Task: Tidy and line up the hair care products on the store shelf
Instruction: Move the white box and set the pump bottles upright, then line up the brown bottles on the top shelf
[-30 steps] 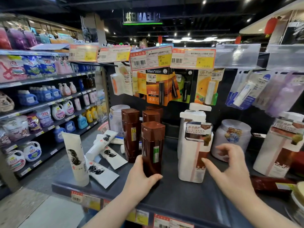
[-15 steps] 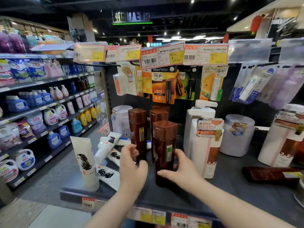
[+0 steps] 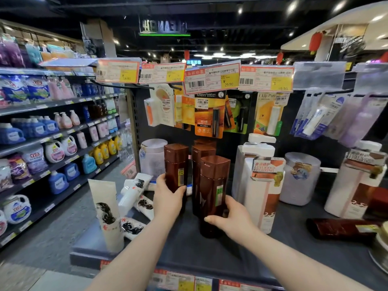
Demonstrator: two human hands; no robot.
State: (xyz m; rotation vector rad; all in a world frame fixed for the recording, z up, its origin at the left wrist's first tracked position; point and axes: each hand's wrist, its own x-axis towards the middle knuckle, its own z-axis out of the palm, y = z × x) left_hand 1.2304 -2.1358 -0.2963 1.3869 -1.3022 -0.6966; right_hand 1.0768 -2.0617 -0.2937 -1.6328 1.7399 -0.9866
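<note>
Several tall brown bottles stand upright on the dark shelf. My left hand grips the left brown bottle low on its body. My right hand holds the front brown bottle near its base, thumb across the front. Two more brown bottles stand behind them. A white tube stands upright at the shelf's left front, and other white tubes lie flat beside it. A brown bottle lies on its side at the right.
White pump bottles with orange labels stand right of the brown group, another further right. Two pale round jars sit at the back. Carded lip products and price tags hang overhead. An aisle of detergent shelves runs left.
My left hand left the front brown bottle and took hold of the left one. My right hand came over from the right and now holds the front bottle.
</note>
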